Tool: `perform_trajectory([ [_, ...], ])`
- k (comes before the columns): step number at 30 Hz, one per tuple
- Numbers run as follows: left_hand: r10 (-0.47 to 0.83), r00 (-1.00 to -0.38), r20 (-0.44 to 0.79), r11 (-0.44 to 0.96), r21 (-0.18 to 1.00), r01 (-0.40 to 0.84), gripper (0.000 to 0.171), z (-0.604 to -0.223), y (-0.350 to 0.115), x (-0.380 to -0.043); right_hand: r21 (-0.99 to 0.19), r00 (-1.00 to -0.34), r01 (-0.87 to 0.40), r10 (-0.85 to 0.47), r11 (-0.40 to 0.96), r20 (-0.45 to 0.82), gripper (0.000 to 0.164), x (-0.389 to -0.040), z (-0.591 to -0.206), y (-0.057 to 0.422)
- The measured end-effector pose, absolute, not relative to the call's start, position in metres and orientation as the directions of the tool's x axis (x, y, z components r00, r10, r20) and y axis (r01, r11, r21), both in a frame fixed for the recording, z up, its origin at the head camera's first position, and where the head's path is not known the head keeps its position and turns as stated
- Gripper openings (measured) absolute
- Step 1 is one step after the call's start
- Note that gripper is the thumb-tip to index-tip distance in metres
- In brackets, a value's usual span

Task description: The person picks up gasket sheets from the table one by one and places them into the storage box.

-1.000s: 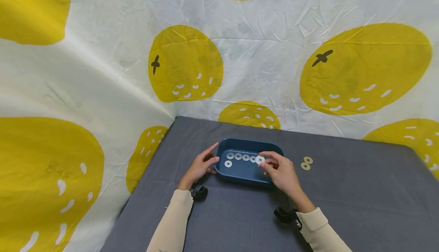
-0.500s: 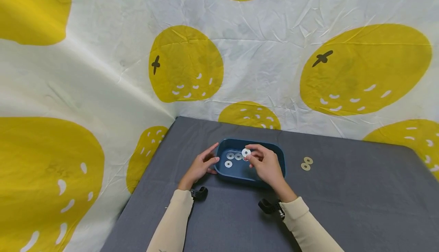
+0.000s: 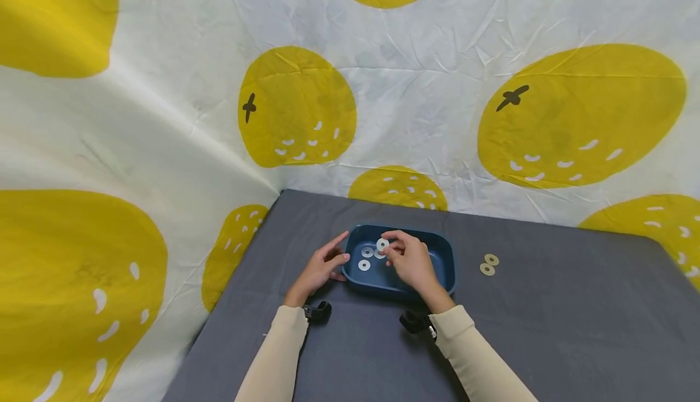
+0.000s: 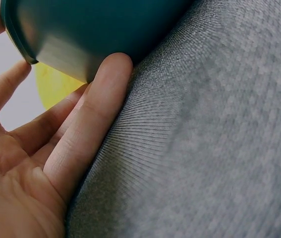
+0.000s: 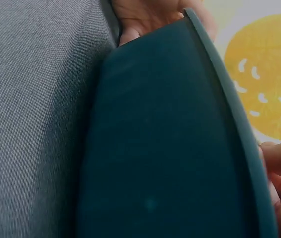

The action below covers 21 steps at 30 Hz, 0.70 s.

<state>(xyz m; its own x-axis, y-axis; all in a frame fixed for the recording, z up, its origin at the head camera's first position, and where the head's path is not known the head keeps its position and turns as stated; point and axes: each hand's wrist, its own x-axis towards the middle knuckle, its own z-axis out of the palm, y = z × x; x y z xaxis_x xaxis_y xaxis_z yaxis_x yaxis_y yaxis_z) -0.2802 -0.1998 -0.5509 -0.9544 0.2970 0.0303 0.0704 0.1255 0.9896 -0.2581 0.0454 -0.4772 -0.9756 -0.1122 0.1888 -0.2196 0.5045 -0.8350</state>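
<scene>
A dark blue oblong tray (image 3: 377, 289) stands on the grey cloth. My left hand (image 3: 316, 273) rests at its left end; in the left wrist view, fairly straight fingers (image 4: 88, 121) touch its wall. Over the tray my right hand (image 3: 411, 265) pinches a silver washer (image 3: 385, 241) between thumb and forefinger; whether more are stacked behind it I cannot tell. Below lie a partly covered washer (image 3: 378, 255), another washer (image 3: 367, 252) beside it, and a washer (image 3: 364, 265) nearer the front. The right hand hides part of the tray floor.
Two brass-coloured washers, a farther one (image 3: 491, 259) and a nearer one (image 3: 487, 269), touch or overlap on the grey cloth (image 3: 552, 305) right of the tray. A white curtain (image 3: 415, 122) with yellow fruit prints hangs behind and at the left.
My right hand has moved left along the row with the pinched washer, and fewer washers show in the row now. The left hand and tray have stayed put.
</scene>
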Motion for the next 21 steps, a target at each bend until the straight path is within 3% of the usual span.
perform_trajectory([
  [21, 0.306, -0.952, 0.013, 0.118, 0.992, 0.051, 0.059, -0.55, -0.202, -0.28, -0.691, -0.982, -0.151, -0.188, 0.707, 0.022, 0.021, -0.276, -0.495, 0.035],
])
